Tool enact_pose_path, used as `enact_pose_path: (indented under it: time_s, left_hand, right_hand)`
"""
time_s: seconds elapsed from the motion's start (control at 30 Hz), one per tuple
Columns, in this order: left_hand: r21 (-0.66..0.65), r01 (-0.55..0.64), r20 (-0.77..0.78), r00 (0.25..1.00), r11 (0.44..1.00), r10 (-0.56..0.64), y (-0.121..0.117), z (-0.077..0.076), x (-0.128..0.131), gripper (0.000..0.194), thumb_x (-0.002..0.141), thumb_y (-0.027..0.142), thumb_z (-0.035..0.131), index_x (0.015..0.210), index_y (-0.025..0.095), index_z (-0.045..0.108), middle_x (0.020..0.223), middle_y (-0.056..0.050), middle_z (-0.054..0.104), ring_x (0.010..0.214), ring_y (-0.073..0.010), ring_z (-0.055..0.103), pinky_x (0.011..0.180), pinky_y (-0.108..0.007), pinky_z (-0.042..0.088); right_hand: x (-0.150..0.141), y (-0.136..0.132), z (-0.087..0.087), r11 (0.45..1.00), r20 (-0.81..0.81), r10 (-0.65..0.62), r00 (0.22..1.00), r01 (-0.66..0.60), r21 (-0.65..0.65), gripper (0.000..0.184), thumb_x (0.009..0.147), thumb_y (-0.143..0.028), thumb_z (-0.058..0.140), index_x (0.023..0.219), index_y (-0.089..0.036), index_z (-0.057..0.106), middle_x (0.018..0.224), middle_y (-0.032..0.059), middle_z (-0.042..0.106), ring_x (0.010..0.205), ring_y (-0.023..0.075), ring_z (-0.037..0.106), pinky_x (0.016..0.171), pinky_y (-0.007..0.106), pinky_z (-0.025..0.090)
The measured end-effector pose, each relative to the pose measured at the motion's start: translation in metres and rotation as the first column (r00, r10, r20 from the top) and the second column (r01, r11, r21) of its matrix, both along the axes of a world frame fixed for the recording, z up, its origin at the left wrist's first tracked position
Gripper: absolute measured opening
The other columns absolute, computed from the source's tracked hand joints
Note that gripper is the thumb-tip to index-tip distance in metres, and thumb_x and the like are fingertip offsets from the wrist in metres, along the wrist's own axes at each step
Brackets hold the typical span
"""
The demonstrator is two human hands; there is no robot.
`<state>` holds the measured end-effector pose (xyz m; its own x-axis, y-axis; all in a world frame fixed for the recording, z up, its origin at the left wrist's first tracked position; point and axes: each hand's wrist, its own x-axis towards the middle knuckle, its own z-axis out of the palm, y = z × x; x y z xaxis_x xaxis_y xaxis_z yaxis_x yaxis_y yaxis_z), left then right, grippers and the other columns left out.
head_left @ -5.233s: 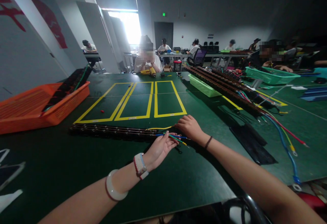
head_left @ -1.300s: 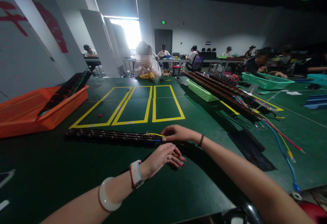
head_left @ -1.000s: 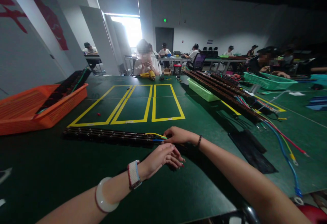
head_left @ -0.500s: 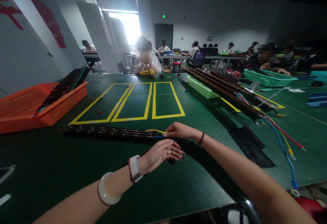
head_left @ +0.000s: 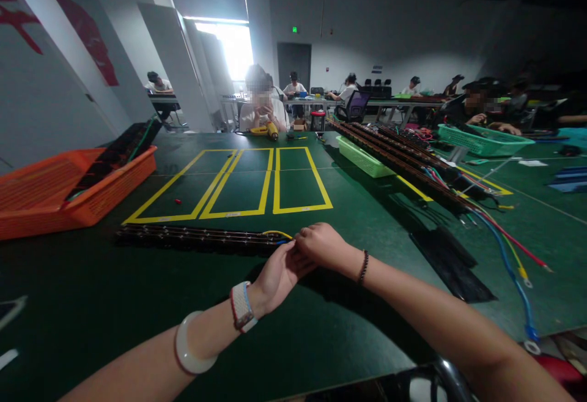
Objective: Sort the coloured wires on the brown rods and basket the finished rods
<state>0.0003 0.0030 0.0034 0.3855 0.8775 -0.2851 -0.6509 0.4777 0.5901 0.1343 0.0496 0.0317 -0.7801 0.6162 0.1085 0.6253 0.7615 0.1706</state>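
A long black strip assembly with rows of small shiny contacts lies crosswise on the green table. A yellow wire and a blue wire leave its right end and run into my hands. My right hand, beaded bracelet on the wrist, is closed round the wire ends, its fingertips hidden. My left hand, with a watch and a white bangle, meets it from below. Its thumb lies by the wires and its fingers curl in under the right hand; what they grip is hidden.
An orange basket holding a black strip stands at left. Yellow taped rectangles mark the table. At right, long strips rest across a green basket, beside a black sheet. A person sits opposite, near a yellow heat gun.
My left hand has moved up against the right hand, its outstretched fingers now curled in under it. My right hand has closed further over the wire ends. The strip assembly looks unmoved.
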Motion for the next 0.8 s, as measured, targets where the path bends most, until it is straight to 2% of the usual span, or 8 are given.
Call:
enact_pose_path:
  time_s: [0.13, 0.27, 0.4, 0.5, 0.67, 0.73, 0.8]
  left_hand:
    - [-0.008, -0.037, 0.039, 0.999, 0.999, 0.037, 0.002, -0.004, 0.001, 0.019, 0.091, 0.027, 0.045, 0.089, 0.014, 0.058, 0.091, -0.008, 0.065, 0.090, -0.0170, 0.061, 0.085, -0.032, 0.048]
    - [-0.066, -0.103, 0.005, 0.995, 0.993, 0.103, 0.004, -0.006, 0.002, 0.012, 0.090, 0.019, 0.047, 0.085, 0.014, 0.057, 0.088, -0.004, 0.064, 0.083, -0.0123, 0.060, 0.082, -0.026, 0.048]
    - [-0.103, -0.145, -0.020, 0.989, 0.984, 0.144, 0.003, -0.004, 0.002, 0.013, 0.090, 0.017, 0.046, 0.084, 0.014, 0.057, 0.085, -0.003, 0.064, 0.077, -0.0099, 0.059, 0.078, -0.023, 0.048]
    - [-0.107, -0.125, -0.054, 0.991, 0.986, 0.120, 0.002, -0.003, 0.002, 0.014, 0.090, 0.019, 0.048, 0.083, 0.014, 0.058, 0.082, -0.003, 0.064, 0.074, -0.0106, 0.060, 0.074, -0.023, 0.048]
    - [-0.043, -0.093, -0.068, 0.994, 0.995, 0.090, 0.003, -0.002, 0.002, 0.023, 0.091, 0.018, 0.044, 0.075, 0.012, 0.060, 0.073, -0.005, 0.064, 0.070, -0.0123, 0.061, 0.071, -0.025, 0.048]
    - [-0.030, -0.059, -0.072, 0.996, 0.998, 0.056, 0.003, -0.003, 0.001, 0.025, 0.091, 0.019, 0.043, 0.077, 0.011, 0.062, 0.077, -0.007, 0.066, 0.074, -0.0148, 0.062, 0.075, -0.028, 0.048]
    - [-0.028, -0.049, -0.073, 0.996, 0.998, 0.047, 0.004, -0.005, 0.001, 0.025, 0.091, 0.020, 0.043, 0.080, 0.010, 0.063, 0.080, -0.008, 0.068, 0.078, -0.0161, 0.063, 0.081, -0.031, 0.048]
  right_hand:
    - [-0.004, -0.009, -0.005, 0.989, 0.069, 0.070, 0.995, -0.079, 0.126, 0.019, 0.089, -0.010, 0.042, 0.093, -0.007, 0.060, 0.082, 0.0115, 0.060, 0.072, 0.0179, 0.055, 0.061, 0.029, 0.037]
    - [-0.009, -0.018, -0.010, 0.967, 0.119, 0.124, 0.985, -0.147, 0.208, 0.021, 0.089, -0.010, 0.041, 0.098, -0.004, 0.059, 0.084, 0.0129, 0.059, 0.073, 0.0192, 0.053, 0.062, 0.031, 0.039]
    - [-0.013, -0.028, -0.010, 0.969, 0.092, 0.079, 0.993, -0.099, 0.225, 0.022, 0.087, -0.012, 0.045, 0.100, -0.002, 0.060, 0.086, 0.0130, 0.059, 0.075, 0.0204, 0.052, 0.066, 0.033, 0.041]
    - [-0.010, -0.032, 0.003, 0.985, 0.071, 0.043, 0.997, -0.054, 0.161, 0.022, 0.085, -0.015, 0.050, 0.101, -0.004, 0.061, 0.088, 0.0127, 0.060, 0.076, 0.0205, 0.054, 0.066, 0.033, 0.042]
    - [0.008, -0.027, 0.039, 0.999, -0.008, 0.000, 1.000, 0.000, -0.037, 0.013, 0.085, -0.022, 0.056, 0.087, -0.013, 0.064, 0.081, 0.0083, 0.062, 0.074, 0.0172, 0.058, 0.066, 0.027, 0.041]
    - [0.014, -0.024, 0.046, 0.997, -0.013, -0.047, 0.999, 0.046, -0.066, 0.014, 0.084, -0.024, 0.057, 0.083, -0.013, 0.065, 0.079, 0.0083, 0.063, 0.071, 0.0170, 0.059, 0.063, 0.025, 0.041]
    - [0.015, -0.024, 0.045, 0.994, 0.009, -0.073, 0.997, 0.074, -0.081, 0.016, 0.084, -0.025, 0.057, 0.082, -0.013, 0.066, 0.078, 0.0083, 0.063, 0.069, 0.0176, 0.060, 0.060, 0.025, 0.041]
